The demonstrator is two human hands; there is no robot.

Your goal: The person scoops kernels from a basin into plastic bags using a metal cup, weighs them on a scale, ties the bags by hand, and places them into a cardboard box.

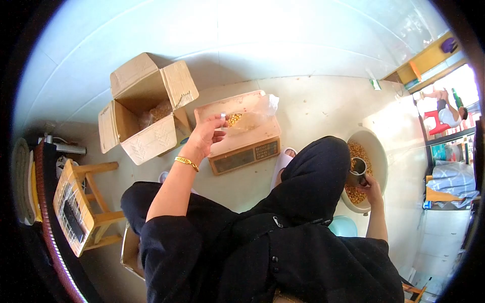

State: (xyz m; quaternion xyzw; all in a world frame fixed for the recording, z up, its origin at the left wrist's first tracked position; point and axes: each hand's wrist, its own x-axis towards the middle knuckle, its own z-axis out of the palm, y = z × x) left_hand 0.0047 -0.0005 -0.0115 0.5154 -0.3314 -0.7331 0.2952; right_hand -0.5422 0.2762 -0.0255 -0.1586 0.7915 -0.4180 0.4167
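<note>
Head view: might scatter pieces [234, 119] by tilting the cup [356, 178] outside the tub [377, 151] right of the scale [245, 157], with right hand [372, 190] curled round it, or jostling the slack bag [256, 119] atop, with left hand [204, 134] half-open there, hold unclear.

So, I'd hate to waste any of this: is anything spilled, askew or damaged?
Nothing looks clearly spilled or damaged: the loose golden pieces lie inside the tub, and the clear bag rests on the scale. A few small specks dot the floor near the wall, slightly untidy but too small to identify.
</note>
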